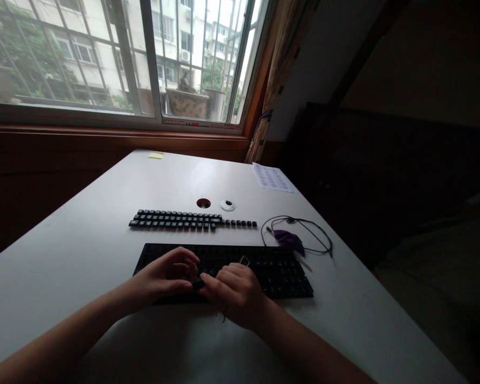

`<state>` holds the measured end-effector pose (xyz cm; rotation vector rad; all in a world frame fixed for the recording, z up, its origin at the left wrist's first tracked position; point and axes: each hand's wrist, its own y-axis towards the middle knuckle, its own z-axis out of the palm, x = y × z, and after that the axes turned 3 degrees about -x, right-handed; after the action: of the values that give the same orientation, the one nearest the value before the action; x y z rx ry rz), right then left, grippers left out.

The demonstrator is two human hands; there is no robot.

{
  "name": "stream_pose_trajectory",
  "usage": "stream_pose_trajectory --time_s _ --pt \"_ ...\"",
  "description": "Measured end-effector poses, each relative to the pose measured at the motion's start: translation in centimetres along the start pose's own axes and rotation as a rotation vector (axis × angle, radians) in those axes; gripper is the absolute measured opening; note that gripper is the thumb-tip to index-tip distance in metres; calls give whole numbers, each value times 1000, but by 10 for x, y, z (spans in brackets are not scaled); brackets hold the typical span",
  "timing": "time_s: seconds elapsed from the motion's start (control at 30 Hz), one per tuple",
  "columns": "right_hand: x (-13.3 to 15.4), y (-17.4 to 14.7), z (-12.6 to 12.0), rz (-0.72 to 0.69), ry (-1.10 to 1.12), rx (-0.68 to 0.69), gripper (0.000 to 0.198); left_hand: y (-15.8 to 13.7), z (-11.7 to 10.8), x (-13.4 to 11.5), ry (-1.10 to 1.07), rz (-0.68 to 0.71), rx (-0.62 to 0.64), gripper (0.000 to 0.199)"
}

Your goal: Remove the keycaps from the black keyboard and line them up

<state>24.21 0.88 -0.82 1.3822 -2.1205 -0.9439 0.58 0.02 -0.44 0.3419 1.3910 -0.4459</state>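
Note:
A black keyboard (280, 272) lies on the white table under both hands. My left hand (170, 274) is over its left half, thumb and fingers curled, with the thumb at a black keycap (198, 284). My right hand (238, 293) is closed around a wire keycap puller (245, 261); a square wire loop sticks out above the fist and thin wire ends show below it. The right thumb and forefinger meet the same keycap. Behind the keyboard, loose black keycaps (176, 220) stand in neat rows, with a single line of several more at their right end.
A black cable (324, 234) coils at the right around a purple cloth (288, 240). A thin pale stick (304, 262) lies by the keyboard's right end. Farther back are a cable hole (204, 203), its round cover (228, 206), a printed sheet (274, 177) and a yellow note (156, 155).

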Motion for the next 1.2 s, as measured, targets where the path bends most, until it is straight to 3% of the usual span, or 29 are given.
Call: stream_pose_trajectory --time_s 1.2 --pt "1 -3 9 36 25 16 20 0 -4 5 -103 -20 85 32"
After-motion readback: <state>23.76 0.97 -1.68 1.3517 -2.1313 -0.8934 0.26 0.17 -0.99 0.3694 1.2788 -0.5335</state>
